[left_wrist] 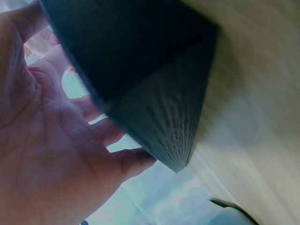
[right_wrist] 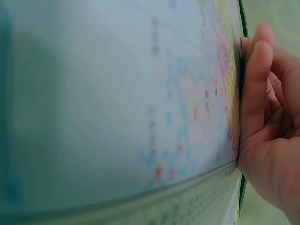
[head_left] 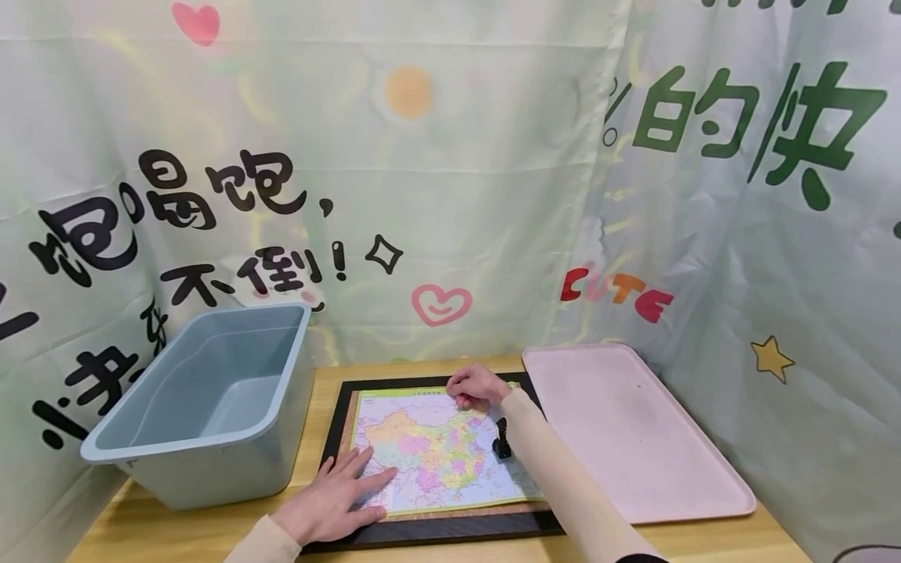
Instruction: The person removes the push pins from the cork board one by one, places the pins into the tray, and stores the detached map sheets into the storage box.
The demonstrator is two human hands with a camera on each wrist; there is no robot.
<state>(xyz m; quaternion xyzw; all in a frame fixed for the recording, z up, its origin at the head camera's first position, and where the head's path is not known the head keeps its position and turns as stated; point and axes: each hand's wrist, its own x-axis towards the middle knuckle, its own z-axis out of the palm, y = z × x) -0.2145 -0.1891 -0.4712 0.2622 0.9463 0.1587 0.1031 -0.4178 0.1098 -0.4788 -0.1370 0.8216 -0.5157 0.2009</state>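
Observation:
A colourful paper map (head_left: pixel 422 446) lies on a brown board (head_left: pixel 486 510) with a black frame (head_left: pixel 429 533). My left hand (head_left: pixel 334 496) rests spread over the lower left corner, fingertips on the map's left part. The left wrist view shows its palm (left_wrist: pixel 51 126) beside the frame's corner (left_wrist: pixel 154 93), with the fingertips hidden behind it. My right hand (head_left: pixel 479 387) is at the map's top edge, fingers curled and thumb near the index finger; I cannot tell whether it pinches something small. In the right wrist view its fingers (right_wrist: pixel 257 84) are against the map (right_wrist: pixel 187 108).
A grey-blue tub (head_left: pixel 204 446) stands to the left on the wooden table (head_left: pixel 169 539). To the right lies a pink tray (head_left: pixel 633 438), beside the frame. A small black device (head_left: pixel 501 442) sits by the right wrist. Printed curtains (head_left: pixel 457 211) hang behind and at the sides.

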